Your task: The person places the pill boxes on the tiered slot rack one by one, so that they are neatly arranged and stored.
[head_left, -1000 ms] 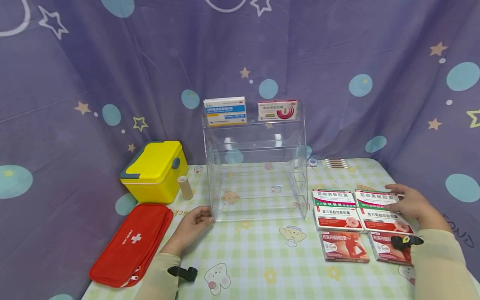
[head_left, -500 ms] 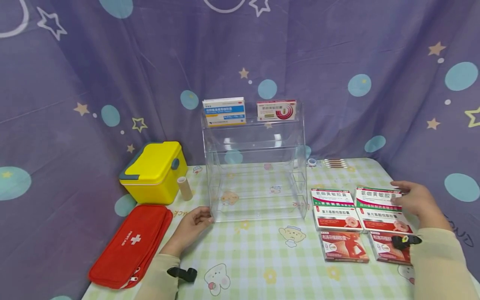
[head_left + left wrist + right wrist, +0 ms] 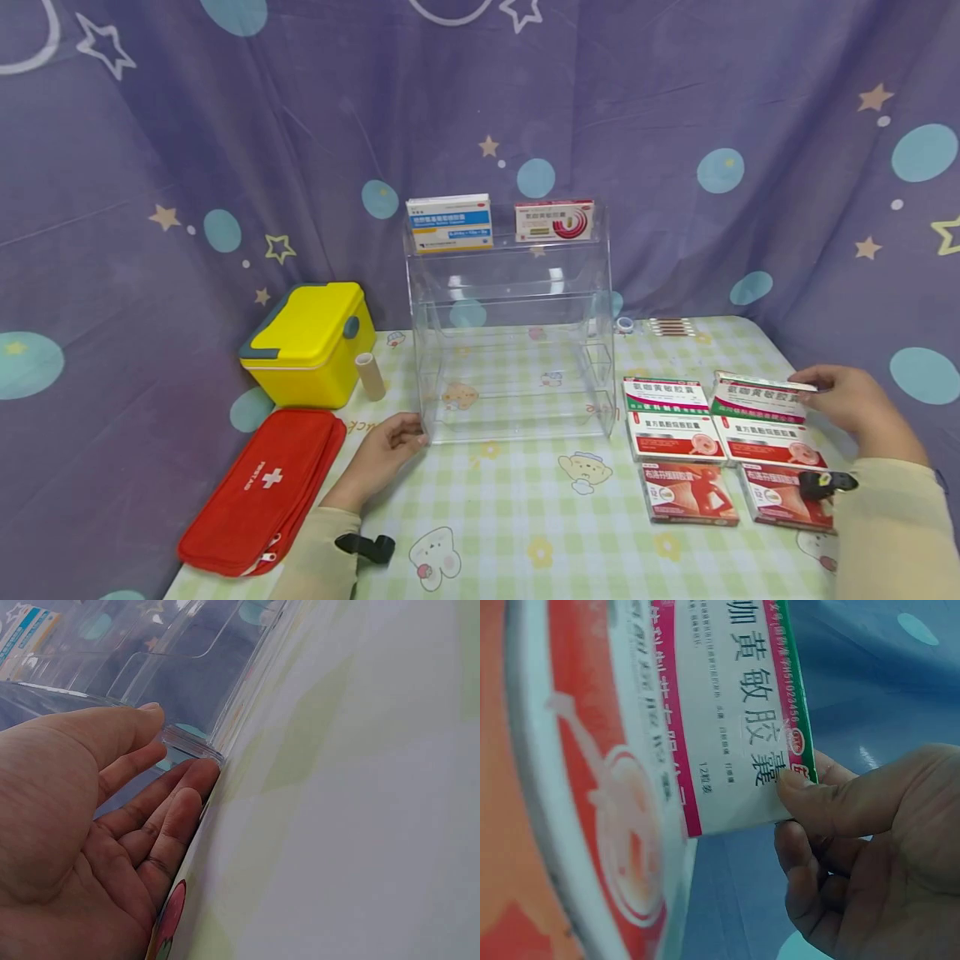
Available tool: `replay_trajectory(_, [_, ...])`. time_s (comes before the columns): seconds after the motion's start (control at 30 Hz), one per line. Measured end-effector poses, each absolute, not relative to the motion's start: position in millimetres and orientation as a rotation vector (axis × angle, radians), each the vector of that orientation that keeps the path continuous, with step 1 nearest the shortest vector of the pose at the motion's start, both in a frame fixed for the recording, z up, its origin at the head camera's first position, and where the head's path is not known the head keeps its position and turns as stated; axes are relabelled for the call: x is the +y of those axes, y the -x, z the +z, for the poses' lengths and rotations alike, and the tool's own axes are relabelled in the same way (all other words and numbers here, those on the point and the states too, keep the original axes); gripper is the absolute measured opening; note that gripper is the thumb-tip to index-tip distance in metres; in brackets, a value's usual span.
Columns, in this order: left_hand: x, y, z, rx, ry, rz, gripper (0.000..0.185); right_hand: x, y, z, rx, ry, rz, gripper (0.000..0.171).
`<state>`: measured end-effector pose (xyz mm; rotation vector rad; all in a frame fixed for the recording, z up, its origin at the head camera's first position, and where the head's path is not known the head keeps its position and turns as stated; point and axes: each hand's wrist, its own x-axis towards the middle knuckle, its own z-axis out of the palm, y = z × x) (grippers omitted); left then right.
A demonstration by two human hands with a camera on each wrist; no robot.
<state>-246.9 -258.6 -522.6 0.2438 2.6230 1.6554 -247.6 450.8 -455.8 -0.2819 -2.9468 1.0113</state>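
My right hand (image 3: 862,408) pinches the far right corner of a white, green and magenta medicine box (image 3: 742,712) between thumb and fingers. In the head view that box is tilted, its far edge raised, behind a red-and-white medicine box (image 3: 772,442). At the lower left front corner of a clear tiered display rack (image 3: 517,433) is my left hand (image 3: 386,458). Its fingertips rest right at that corner, loosely bent, as the left wrist view shows. On the rack's top tier stand a blue-and-white medicine box (image 3: 450,225) and a red-and-white capsule box (image 3: 555,222).
Beside the tilted box lie another green-and-white box (image 3: 666,396), a red-and-white box (image 3: 675,437) and two red boxes (image 3: 688,493) in front. A yellow case (image 3: 315,342), a beige roll (image 3: 371,376) and a red first-aid pouch (image 3: 262,492) are left. Cotton swabs (image 3: 671,327) lie at the back.
My right hand has shifted slightly right and raised the far edge of the green-and-white medicine box, which lay flatter before. My left hand stays at the rack's corner.
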Motion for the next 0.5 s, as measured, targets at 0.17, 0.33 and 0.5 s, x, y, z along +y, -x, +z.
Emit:
replay_trajectory(0.17, [-259, 248, -524, 2.633, -0.251, 1.657, 0.040, 453, 247, -452, -2.902, 0.223, 0.950, 0.034])
replay_trajectory(0.33, [-259, 248, -526, 2.636, -0.243, 1.654, 0.040, 446, 247, -445, -2.814, 0.301, 0.911, 0.033])
replay_trajectory(0.5, [-258, 247, -526, 2.641, -0.235, 1.664, 0.040, 428, 241, -421, -2.711, 0.353, 0.869, 0.042])
